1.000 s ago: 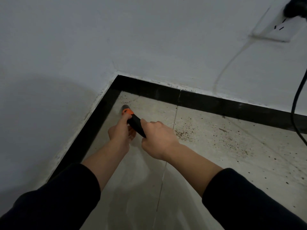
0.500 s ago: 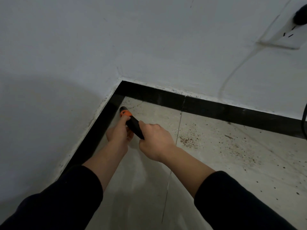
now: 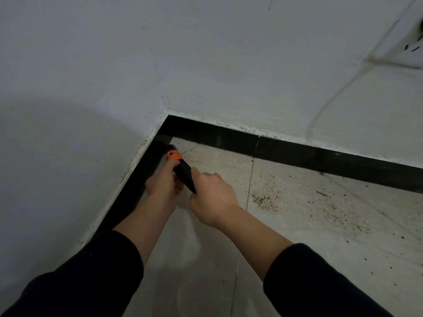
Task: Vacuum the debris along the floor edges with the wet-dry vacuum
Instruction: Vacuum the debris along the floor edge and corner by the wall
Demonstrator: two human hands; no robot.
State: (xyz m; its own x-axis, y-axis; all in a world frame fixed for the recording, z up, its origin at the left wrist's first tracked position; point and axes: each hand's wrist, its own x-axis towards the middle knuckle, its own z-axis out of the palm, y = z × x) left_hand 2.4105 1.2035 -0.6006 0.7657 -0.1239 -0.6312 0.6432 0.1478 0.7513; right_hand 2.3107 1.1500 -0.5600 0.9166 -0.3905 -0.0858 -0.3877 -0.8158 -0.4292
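Note:
A black vacuum nozzle (image 3: 184,172) with an orange collar points into the floor corner, its tip close to the black skirting (image 3: 320,156). My left hand (image 3: 163,183) grips the nozzle just behind the orange collar. My right hand (image 3: 212,197) grips its black shaft further back. Brown debris (image 3: 265,199) lies scattered on the pale floor tile to the right of my hands, with finer specks spreading toward the right wall edge. The hose and the vacuum body are out of view.
White walls (image 3: 206,65) meet in the corner ahead. A wall socket (image 3: 412,49) sits at the upper right with a thin white cable (image 3: 338,92) running down the wall. A tile joint (image 3: 249,184) runs between my hands and the debris.
The nozzle tip has moved further into the corner, nearer the left skirting. The view has shifted up and left, so the black power cord at the right has left the frame.

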